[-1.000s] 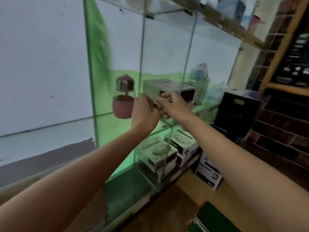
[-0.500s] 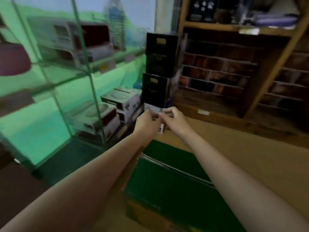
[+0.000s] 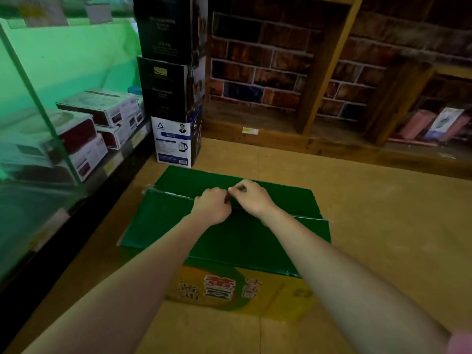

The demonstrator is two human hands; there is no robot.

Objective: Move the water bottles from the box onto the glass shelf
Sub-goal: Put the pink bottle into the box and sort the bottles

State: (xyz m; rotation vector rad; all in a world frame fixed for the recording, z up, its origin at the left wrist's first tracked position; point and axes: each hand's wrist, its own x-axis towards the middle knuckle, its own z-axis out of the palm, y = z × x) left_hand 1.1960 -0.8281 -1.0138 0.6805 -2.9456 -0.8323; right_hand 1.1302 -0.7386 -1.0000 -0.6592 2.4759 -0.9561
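Note:
A cardboard box [image 3: 229, 241] with green top flaps and a yellow printed side stands on the floor in front of me, its flaps folded down. Both hands meet at the seam between the flaps. My left hand [image 3: 212, 205] has its fingers curled over the edge of the near flap. My right hand [image 3: 251, 196] pinches the edge of the far flap right beside it. No water bottle shows; the inside of the box is hidden. The glass shelf unit [image 3: 38, 103] stands to the left.
White and red product boxes [image 3: 102, 108] lie on the lower glass shelf. A kettle box [image 3: 175, 141] carries two black boxes [image 3: 168, 85] beyond the carton. Wooden shelving [image 3: 324, 72] with a brick-pattern back runs along the far side.
My view swung from the glass shelf with a pink bottle down to the floor. Both hands came down together from shelf height to the seam of the green box flaps.

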